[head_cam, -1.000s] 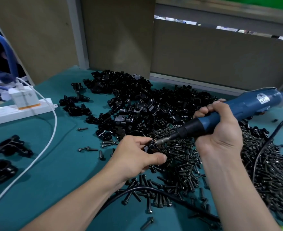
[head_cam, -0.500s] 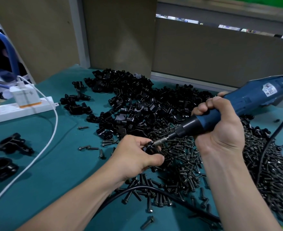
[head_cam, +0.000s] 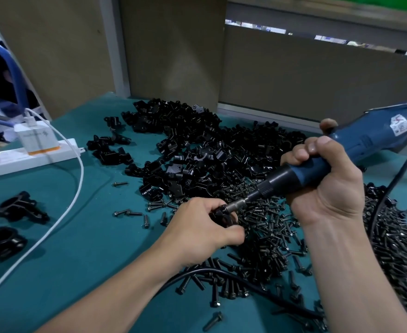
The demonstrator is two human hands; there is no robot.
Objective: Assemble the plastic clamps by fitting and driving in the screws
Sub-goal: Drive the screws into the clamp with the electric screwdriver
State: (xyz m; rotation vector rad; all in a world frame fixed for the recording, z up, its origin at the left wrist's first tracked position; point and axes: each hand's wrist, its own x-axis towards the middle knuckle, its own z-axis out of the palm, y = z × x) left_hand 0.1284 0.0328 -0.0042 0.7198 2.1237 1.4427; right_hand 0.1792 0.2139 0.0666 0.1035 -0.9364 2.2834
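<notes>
The left hand [head_cam: 197,227] still pinches a black plastic clamp [head_cam: 221,216] over the screw pile [head_cam: 269,231] on the green table [head_cam: 89,236]. The right hand [head_cam: 327,188] keeps gripping the blue electric screwdriver [head_cam: 370,138], its bit at the clamp as before.

Black clamps [head_cam: 197,150] lie heaped on a teal table cover [head_cam: 77,272]. Right of the heap: dark grey screws [head_cam: 269,231] and a blue, black-nosed screwdriver [head_cam: 365,140]. Left of it: a white power strip [head_cam: 5,162] and a white cable [head_cam: 80,183].
</notes>
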